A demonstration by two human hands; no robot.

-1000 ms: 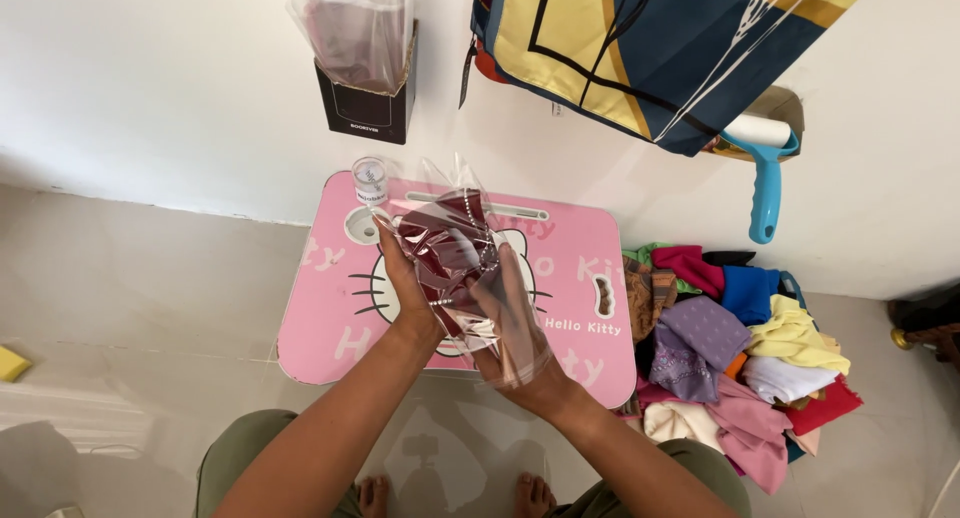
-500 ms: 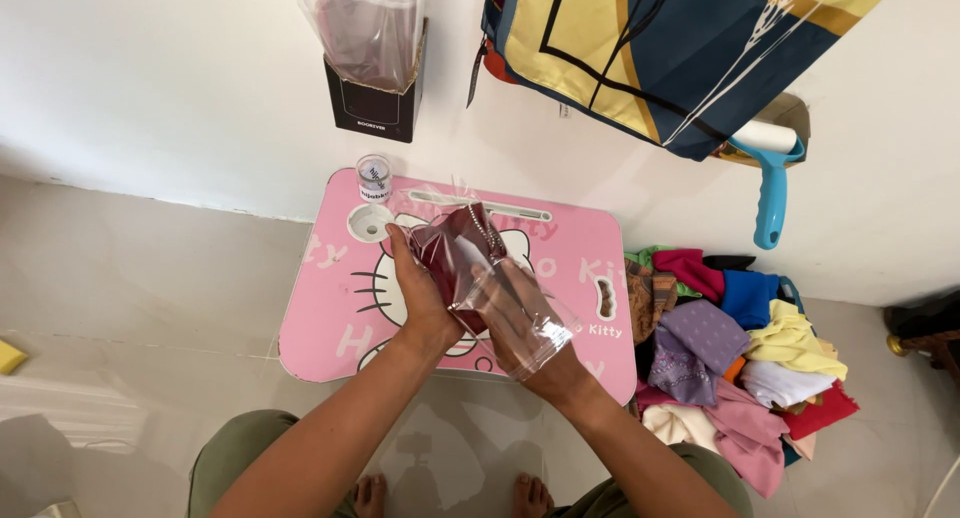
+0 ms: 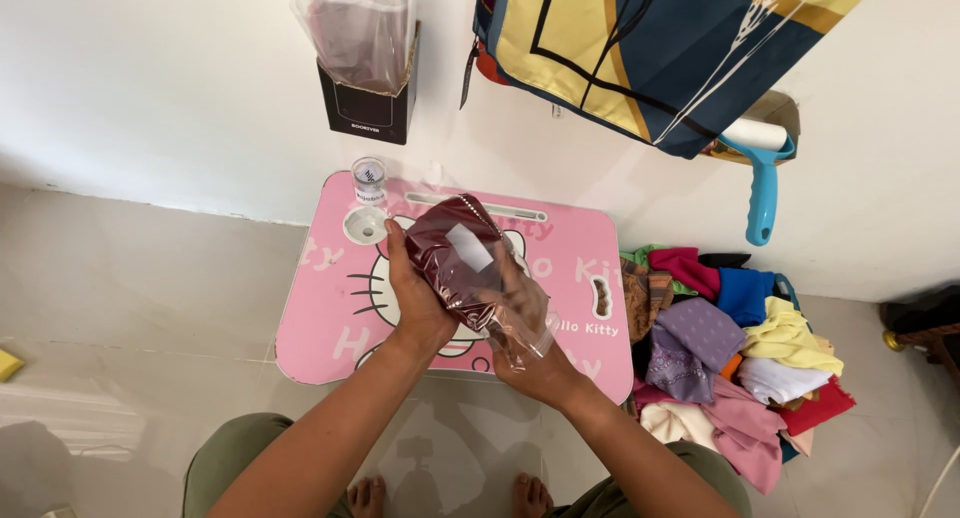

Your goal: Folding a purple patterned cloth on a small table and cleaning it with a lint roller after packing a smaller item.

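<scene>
A clear plastic bag with a folded dark red cloth inside is held over the pink lap table. A white label shows on the bag's top face. My left hand grips the bag's left side. My right hand holds the bag's lower, empty end from beneath, partly seen through the plastic. A line of small beads runs along the cloth's edge.
A small clear cup stands at the table's far left corner. A black box with clear bags hangs on the wall. A pile of coloured cloths lies right of the table. A blue lint roller hangs near a patterned bag.
The red cloth has slid fully into the bag, and the loose plastic has been drawn flat around it. My right hand has moved down to the bag's lower end.
</scene>
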